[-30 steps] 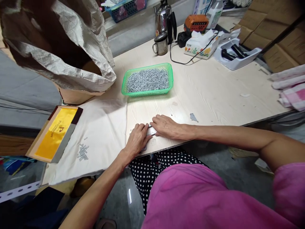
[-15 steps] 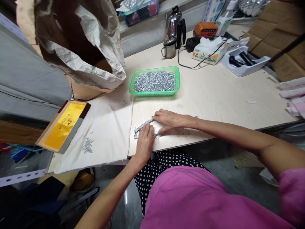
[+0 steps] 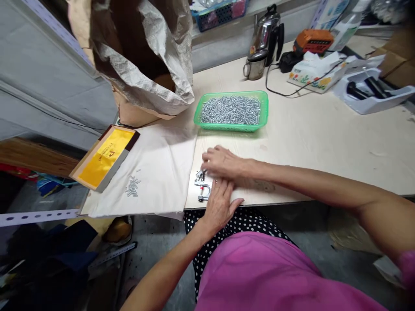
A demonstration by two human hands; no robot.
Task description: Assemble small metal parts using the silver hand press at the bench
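A metal plier-like tool (image 3: 203,185) with a coil spring and a C-shaped jaw lies flat near the table's front edge. My left hand (image 3: 219,201) rests on its right part, fingers stretched out over the metal and thumb spread to the right. Just above, my right hand (image 3: 223,163) bends its fingers downward over the tool's upper side; motion blurs it, and whether it grips anything is hidden. Behind the hands, a green plastic basket (image 3: 198,121) holds a heap of small silvery metal pieces. A few similar pieces (image 3: 132,186) lie on the white cloth (image 3: 162,168) at left.
A yellow-lined box (image 3: 106,157) lies at the left, below a large open sack (image 3: 155,73). Along the back are a kettle (image 3: 266,36), a metal mug (image 3: 255,68), an orange battery (image 3: 314,41), a tissue box (image 3: 308,75) and a white tray (image 3: 363,101).
The view has swung left. The tool now lies with its jaw side showing. My left hand has flattened with its thumb spread out, and my right hand has shifted left over the tool.
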